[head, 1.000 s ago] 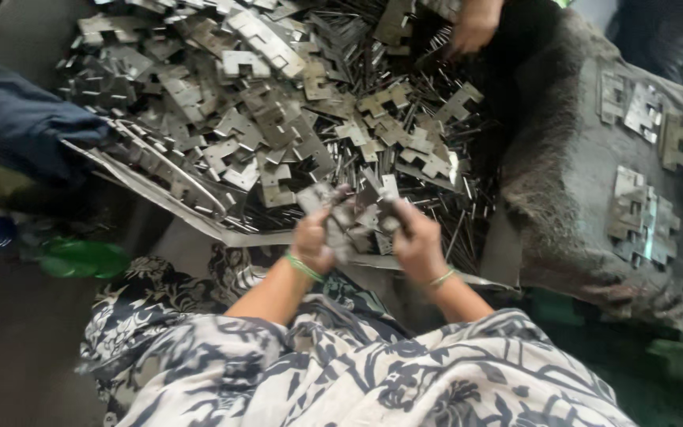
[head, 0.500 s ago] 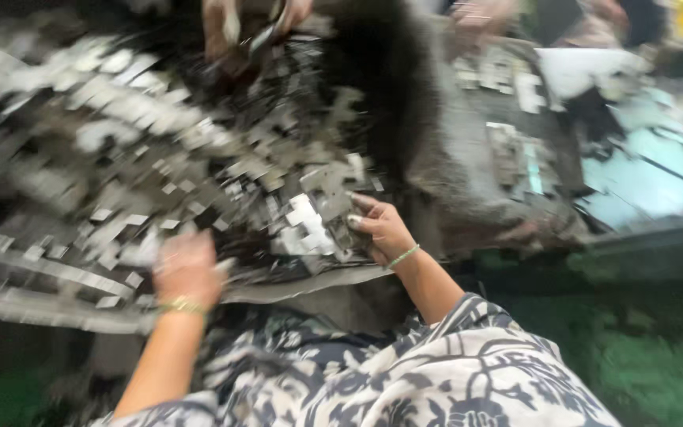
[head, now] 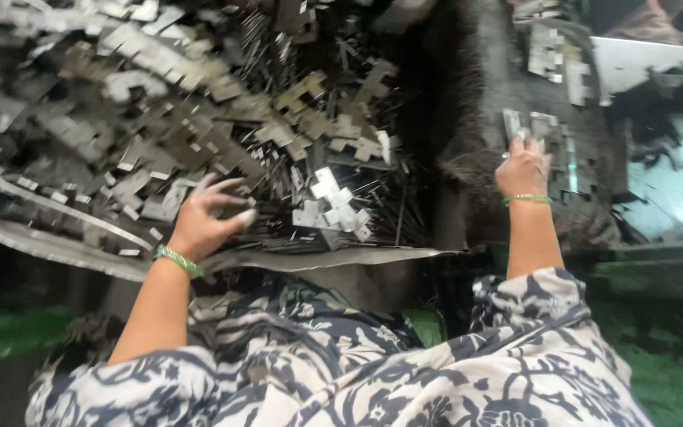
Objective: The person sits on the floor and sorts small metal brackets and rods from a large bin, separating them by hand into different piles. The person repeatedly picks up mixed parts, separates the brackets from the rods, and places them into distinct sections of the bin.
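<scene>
Left hand (head: 203, 217) spread wide over sharp metal stampings (head: 199, 119); cut risk. Right hand (head: 523, 168) flat on stacked plates (head: 551, 146), which could topple.

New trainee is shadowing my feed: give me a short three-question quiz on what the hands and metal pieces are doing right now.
1. True or false: the left hand rests with fingers spread on the heap of flat metal pieces.
2. Where is the right hand? A) on the heap, B) at the stacked pieces on the dark cloth-covered surface, C) in the lap.
3. What does each wrist wear?

Key
1. True.
2. B; its fingertips lie on that stack, apart from the heap.
3. A green bangle on each wrist.
</scene>
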